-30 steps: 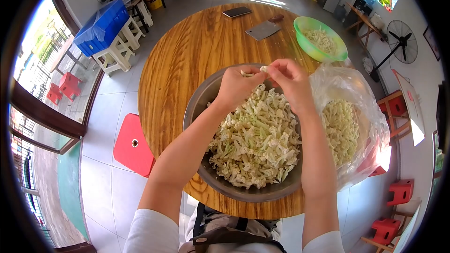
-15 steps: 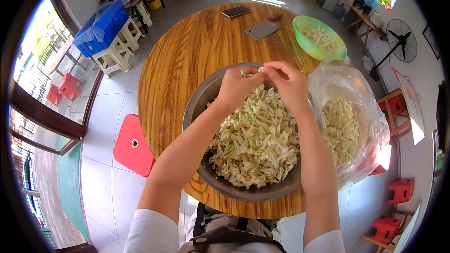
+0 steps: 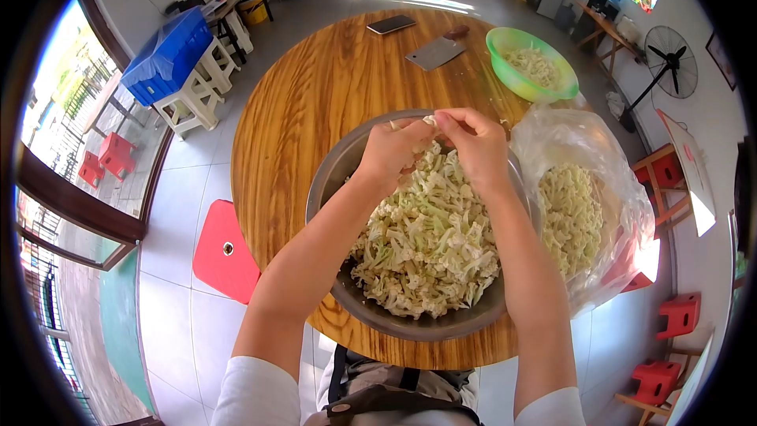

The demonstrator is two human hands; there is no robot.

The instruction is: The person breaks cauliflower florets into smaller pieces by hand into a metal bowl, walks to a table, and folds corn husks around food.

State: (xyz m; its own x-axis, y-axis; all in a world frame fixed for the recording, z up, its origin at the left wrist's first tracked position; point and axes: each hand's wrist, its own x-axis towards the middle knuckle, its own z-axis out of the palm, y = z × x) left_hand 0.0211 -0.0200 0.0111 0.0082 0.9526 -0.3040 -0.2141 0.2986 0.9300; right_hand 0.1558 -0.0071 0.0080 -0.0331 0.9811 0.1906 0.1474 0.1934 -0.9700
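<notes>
A large metal bowl (image 3: 325, 177) full of cut cauliflower pieces (image 3: 430, 244) stands at the front of the round wooden table. Over its far side, my left hand (image 3: 394, 148) is closed around cauliflower, with pale bits showing at the fingers. My right hand (image 3: 475, 146) meets it there, thumb and fingertips pinched on a small white cauliflower piece (image 3: 430, 120). Just right of the bowl lies a clear plastic bag (image 3: 623, 229) holding more cauliflower. Parts of what the left hand grips are hidden by its fingers.
On the table (image 3: 300, 110), a cleaver (image 3: 436, 53) and a phone (image 3: 391, 24) lie beyond the bowl. A green basin (image 3: 512, 79) with cut cauliflower sits at the far right edge. A red stool (image 3: 225, 248) stands left of the table, and a fan (image 3: 671, 61) to the right.
Both hands stay together over the bowl's far side, with small shifts of the fingers and wrists. The camera view has moved slightly. The bowl, bag and basin stay in place.
</notes>
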